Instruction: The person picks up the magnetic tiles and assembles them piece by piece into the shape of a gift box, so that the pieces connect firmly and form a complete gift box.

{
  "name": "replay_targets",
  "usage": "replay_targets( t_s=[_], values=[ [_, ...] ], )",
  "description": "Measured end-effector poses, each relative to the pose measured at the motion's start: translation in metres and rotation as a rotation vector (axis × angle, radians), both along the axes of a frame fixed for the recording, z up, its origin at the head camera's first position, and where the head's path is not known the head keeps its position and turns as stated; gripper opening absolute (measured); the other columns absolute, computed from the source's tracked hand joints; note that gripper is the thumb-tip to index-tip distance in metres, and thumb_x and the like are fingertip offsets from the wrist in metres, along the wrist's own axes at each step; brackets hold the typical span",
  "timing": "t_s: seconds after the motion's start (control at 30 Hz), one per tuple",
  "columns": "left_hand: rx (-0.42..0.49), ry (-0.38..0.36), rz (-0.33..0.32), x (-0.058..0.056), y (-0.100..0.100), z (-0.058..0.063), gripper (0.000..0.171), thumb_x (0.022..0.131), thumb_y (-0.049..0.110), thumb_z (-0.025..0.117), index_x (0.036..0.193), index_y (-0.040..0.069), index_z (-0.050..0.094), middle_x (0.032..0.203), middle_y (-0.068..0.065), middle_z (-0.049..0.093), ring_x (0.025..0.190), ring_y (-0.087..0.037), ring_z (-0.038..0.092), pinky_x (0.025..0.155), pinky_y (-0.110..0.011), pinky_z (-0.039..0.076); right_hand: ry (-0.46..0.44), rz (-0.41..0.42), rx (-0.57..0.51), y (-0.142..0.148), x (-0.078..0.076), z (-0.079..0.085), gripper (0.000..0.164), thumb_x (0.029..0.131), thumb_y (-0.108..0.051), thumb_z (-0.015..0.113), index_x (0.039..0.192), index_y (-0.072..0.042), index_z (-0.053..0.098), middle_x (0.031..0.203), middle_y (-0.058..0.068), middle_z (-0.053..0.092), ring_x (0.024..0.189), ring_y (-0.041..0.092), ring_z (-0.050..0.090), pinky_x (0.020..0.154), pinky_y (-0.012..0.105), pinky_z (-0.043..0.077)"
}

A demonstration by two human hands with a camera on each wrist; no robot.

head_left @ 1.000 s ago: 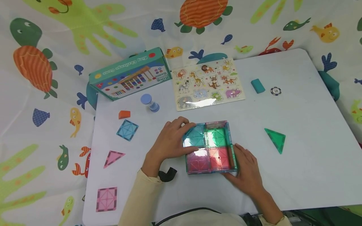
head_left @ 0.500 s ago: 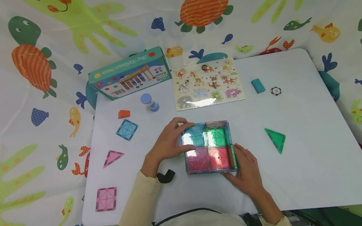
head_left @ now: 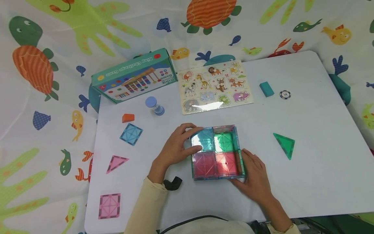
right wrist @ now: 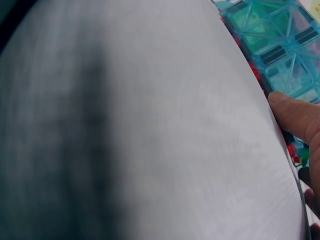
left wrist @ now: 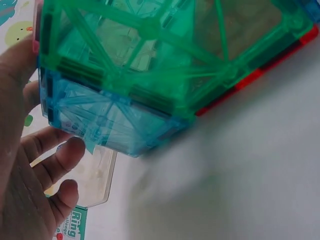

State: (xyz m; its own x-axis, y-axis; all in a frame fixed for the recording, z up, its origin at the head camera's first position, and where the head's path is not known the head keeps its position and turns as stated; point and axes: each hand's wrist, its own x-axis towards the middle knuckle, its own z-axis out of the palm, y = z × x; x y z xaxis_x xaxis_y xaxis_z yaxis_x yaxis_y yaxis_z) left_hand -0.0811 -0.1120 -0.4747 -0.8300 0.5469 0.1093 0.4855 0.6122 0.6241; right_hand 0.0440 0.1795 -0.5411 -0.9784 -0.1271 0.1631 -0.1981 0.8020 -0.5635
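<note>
A low box of see-through magnetic tiles (head_left: 237, 143) stands on the table in front of me, with pink, red and green squares showing from above. At its far left corner my left hand (head_left: 174, 144) grips a blue square tile (head_left: 206, 140), fingers on the far edge and thumb at the left side. My right hand (head_left: 256, 178) holds the near right corner, its fingers along the right wall and its thumb by the near edge. A green tile wall (left wrist: 150, 27) fills the top of the left wrist view. In the right wrist view, a fingertip touches blue tiles (right wrist: 292, 72).
Behind the box lies an animal puzzle board (head_left: 216, 87), beside a green game box (head_left: 135, 76) and a blue hourglass-shaped piece (head_left: 155, 106). Loose tiles lie left: blue square (head_left: 131, 134), pink triangle (head_left: 117, 163), pink square (head_left: 109, 206). A green triangle (head_left: 286, 145) lies right.
The blue square tile shifts slightly left, then back right, with my left hand, and its edge now lies closer in line with the box. My right hand stays still.
</note>
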Motion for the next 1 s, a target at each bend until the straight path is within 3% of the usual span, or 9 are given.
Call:
replay_targets(
  t_s=[0.13,0.23,0.37,0.57,0.73,0.87,1.0],
  values=[
    [0.001,0.005,0.035,0.003,-0.004,0.001,0.062,0.084,0.058,0.059,0.14,0.038,0.042,0.136,0.007,0.042,0.119,-0.011,0.044,0.096,-0.04,0.042,-0.001,0.002,0.001,0.0,-0.001,-0.001,0.107,0.06,-0.045,0.083,0.148,-0.017,0.03,0.145,0.009,0.041,0.135,0.027,0.032,0.111,0.043,0.019],
    [-0.001,0.001,0.117,0.01,-0.013,0.001,0.062,0.085,0.056,0.059,0.141,0.036,0.042,0.137,0.007,0.043,0.11,-0.01,0.049,0.092,-0.038,0.045,-0.003,0.004,-0.002,-0.001,-0.001,-0.001,0.107,0.06,-0.045,0.083,0.148,-0.017,0.03,0.146,0.009,0.041,0.135,0.027,0.032,0.111,0.042,0.018],
    [-0.037,0.03,0.32,0.028,-0.037,-0.007,0.06,0.087,0.054,0.058,0.14,0.031,0.043,0.137,0.006,0.045,0.102,-0.012,0.05,0.089,-0.039,0.044,-0.005,0.003,0.001,-0.001,-0.001,0.0,0.107,0.06,-0.045,0.083,0.148,-0.017,0.03,0.145,0.009,0.041,0.135,0.026,0.032,0.111,0.042,0.018],
    [-0.129,0.114,0.655,0.063,-0.096,-0.026,0.057,0.085,0.04,0.067,0.136,0.022,0.049,0.134,-0.002,0.049,0.122,-0.024,0.043,0.096,-0.05,0.035,-0.003,-0.011,0.007,0.0,0.0,0.003,0.108,0.058,-0.044,0.085,0.148,-0.016,0.032,0.144,0.009,0.042,0.135,0.027,0.032,0.111,0.042,0.019],
    [-0.228,0.074,0.864,0.079,-0.145,-0.028,0.063,0.082,0.033,0.072,0.138,0.021,0.046,0.137,-0.007,0.047,0.127,-0.03,0.038,0.098,-0.058,0.029,-0.005,-0.015,0.0,0.001,0.0,0.003,0.109,0.057,-0.044,0.086,0.147,-0.017,0.032,0.144,0.009,0.042,0.135,0.027,0.031,0.11,0.043,0.019],
    [-0.272,0.001,0.896,0.075,-0.167,-0.026,0.071,0.082,0.036,0.071,0.143,0.022,0.038,0.146,-0.007,0.04,0.132,-0.033,0.033,0.099,-0.062,0.026,-0.009,-0.012,0.006,0.001,-0.001,0.001,0.11,0.056,-0.045,0.086,0.148,-0.018,0.032,0.145,0.009,0.042,0.135,0.027,0.031,0.11,0.044,0.02],
    [-0.3,-0.047,0.852,0.056,-0.178,-0.022,0.078,0.084,0.041,0.067,0.148,0.019,0.029,0.151,-0.008,0.032,0.136,-0.034,0.028,0.1,-0.063,0.024,-0.013,-0.006,-0.006,-0.001,-0.001,0.0,0.108,0.057,-0.044,0.086,0.147,-0.018,0.032,0.145,0.008,0.042,0.135,0.027,0.031,0.109,0.045,0.021]
  ],
)
